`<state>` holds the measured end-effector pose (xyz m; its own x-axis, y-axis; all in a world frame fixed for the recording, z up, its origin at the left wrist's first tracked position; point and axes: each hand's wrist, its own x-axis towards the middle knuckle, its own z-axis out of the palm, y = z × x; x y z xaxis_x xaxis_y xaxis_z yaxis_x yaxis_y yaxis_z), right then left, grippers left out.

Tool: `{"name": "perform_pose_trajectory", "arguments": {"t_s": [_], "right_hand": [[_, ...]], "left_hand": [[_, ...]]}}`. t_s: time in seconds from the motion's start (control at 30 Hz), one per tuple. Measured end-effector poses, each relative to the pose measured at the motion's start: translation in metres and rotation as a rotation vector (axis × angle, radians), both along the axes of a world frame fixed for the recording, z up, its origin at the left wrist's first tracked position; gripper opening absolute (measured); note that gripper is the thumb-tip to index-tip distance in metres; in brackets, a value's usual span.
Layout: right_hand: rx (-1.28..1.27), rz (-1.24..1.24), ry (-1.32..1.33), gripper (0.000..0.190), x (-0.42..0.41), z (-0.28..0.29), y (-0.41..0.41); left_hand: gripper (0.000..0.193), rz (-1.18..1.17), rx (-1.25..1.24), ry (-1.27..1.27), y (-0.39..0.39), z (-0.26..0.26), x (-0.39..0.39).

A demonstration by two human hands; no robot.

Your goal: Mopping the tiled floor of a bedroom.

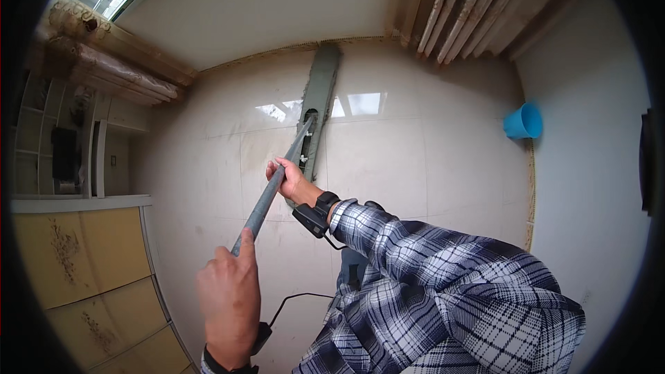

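Observation:
A long flat dust mop lies on the tiled floor, its grey-green cloth head (320,80) pointing away from me. The far end of the head reaches the base of the wall. A slot in the cloth shows part of the frame and some small white pieces. From there the grey mop pole (263,204) slants up towards me. My left hand (228,296) is wrapped around the pole's upper end, the thumb lying along it. Farther down, my right hand (289,179) holds the pole from the side, palm partly turned up. My right forearm partly hides the near end of the head.
A blue plastic bin (523,121) stands by the right wall. Curtains (473,15) hang at the upper right, with more curtains (119,70) at the left. Yellow-fronted drawers (98,257) and open shelving (39,130) line the left side. A cable (291,297) runs from my left wrist.

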<state>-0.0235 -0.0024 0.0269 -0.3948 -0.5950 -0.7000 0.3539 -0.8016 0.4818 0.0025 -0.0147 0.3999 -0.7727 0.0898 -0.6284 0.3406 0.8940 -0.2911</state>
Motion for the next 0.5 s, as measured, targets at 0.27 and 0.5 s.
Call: {"name": "perform_pose_trajectory", "arguments": {"t_s": [0.27,0.5], "right_hand": [[-0.184,0.139,0.110,0.017,0.037,0.130,-0.018],[0.008,0.169,0.108,0.017,0.054,0.170,-0.021]], "left_hand": [[0.046,0.185,0.129,-0.042,-0.077,0.123,0.024],[0.038,0.296,0.210,-0.199,-0.130,0.146,0.023]]}}
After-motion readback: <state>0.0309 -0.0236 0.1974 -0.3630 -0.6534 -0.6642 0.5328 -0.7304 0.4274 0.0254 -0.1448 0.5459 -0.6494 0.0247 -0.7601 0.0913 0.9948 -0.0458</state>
